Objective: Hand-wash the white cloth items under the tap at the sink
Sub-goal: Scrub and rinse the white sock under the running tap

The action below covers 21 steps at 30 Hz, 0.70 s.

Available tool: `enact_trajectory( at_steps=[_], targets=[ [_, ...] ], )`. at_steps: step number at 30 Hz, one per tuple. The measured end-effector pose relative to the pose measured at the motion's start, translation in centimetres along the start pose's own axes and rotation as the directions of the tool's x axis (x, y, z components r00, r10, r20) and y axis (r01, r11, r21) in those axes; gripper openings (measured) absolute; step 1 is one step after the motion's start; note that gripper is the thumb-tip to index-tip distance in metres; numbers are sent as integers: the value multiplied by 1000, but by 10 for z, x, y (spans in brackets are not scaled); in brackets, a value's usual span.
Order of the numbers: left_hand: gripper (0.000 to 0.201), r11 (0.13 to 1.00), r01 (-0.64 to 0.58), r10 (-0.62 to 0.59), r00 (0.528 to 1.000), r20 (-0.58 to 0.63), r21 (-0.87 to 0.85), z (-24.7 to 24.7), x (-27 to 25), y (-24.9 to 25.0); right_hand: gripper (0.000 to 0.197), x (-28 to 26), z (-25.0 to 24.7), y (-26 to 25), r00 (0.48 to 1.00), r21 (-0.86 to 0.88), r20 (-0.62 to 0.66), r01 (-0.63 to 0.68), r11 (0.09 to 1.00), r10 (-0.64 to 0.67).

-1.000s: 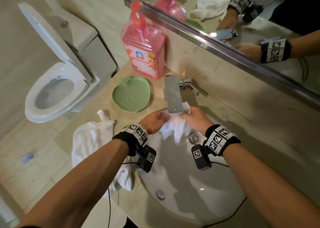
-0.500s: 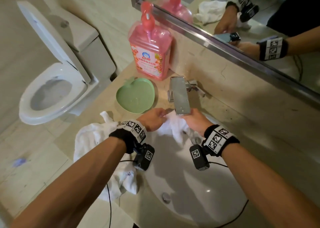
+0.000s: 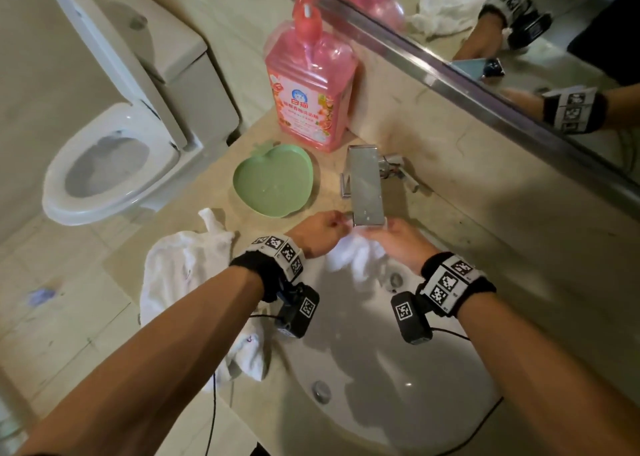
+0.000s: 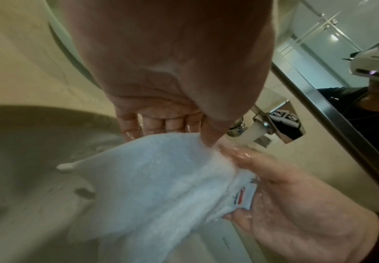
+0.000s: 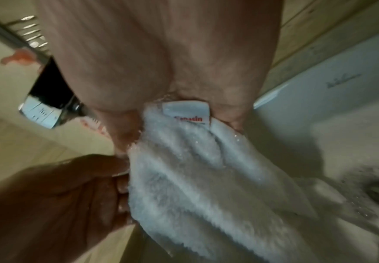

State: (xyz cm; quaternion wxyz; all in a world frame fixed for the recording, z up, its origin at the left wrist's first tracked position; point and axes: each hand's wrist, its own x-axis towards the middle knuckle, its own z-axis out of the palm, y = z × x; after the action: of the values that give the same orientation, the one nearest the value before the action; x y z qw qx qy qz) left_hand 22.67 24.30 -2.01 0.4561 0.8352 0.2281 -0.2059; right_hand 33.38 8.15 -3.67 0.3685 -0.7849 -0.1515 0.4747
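A small white terry cloth point(image 3: 353, 258) hangs under the chrome tap point(image 3: 365, 187), over the white sink point(image 3: 398, 386). My left hand point(image 3: 317, 232) grips its left edge, fingers curled point(image 4: 161, 124) into the wet fabric point(image 4: 161, 181). My right hand point(image 3: 398, 244) holds the other side, pinching the corner with the red-lettered label point(image 5: 186, 114); the cloth point(image 5: 195, 174) drapes down from it. Water runs from the spout point(image 4: 251, 133) onto both hands. More white cloth point(image 3: 187, 282) lies in a heap on the counter to the left of the basin.
A pink pump bottle point(image 3: 310, 88) and a green apple-shaped dish point(image 3: 273, 181) stand behind the tap on the beige counter. A mirror point(image 3: 519, 39) runs along the back wall. The toilet point(image 3: 110, 164), lid up, is at the left. The sink drain point(image 3: 321, 390) is near me.
Both hands have stayed at the spout, working the small cloth between them. The head view has shifted a little closer and down.
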Motion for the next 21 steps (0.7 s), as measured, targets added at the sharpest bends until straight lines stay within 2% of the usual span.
enact_trajectory(
  at_steps=[2,3,5,7,9,11,12,14,16,18,21],
  targets=[
    [37,1000,10,-9,999,34,-18,8,6,1,30,-2,-10,5,997,113,-80,8,994,1],
    [37,1000,6,-6,999,53,-10,13,10,1,30,-3,-14,8,993,157,-121,7,988,12],
    [32,999,-31,30,999,38,16,19,13,1,42,-5,-22,13,988,191,-156,20,981,11],
    [29,998,-70,70,997,-23,0,20,14,4,47,-9,-28,15,990,146,-139,32,989,-11],
    [28,993,-109,105,992,-66,-49,20,17,8,53,-12,-30,18,998,12,-62,26,1000,-25],
    [29,993,-113,107,986,-131,-44,19,18,12,52,-12,-25,17,999,-110,-2,47,993,-48],
    [29,993,-116,110,984,-137,-36,16,17,13,56,-11,-21,15,999,-112,7,48,993,-47],
    [32,989,-118,113,992,-56,-92,10,14,11,60,-7,-16,12,1000,-10,-20,10,1000,-10],
    [41,995,-61,62,998,1,-82,5,9,0,63,-4,-12,10,999,90,-50,-1,996,6],
    [45,999,7,-8,1000,-12,-39,5,7,-11,73,-1,-12,9,995,206,-100,1,979,20],
    [34,976,16,-37,995,-90,-218,9,9,-19,81,0,-15,8,983,332,-163,-28,943,86]
  ],
)
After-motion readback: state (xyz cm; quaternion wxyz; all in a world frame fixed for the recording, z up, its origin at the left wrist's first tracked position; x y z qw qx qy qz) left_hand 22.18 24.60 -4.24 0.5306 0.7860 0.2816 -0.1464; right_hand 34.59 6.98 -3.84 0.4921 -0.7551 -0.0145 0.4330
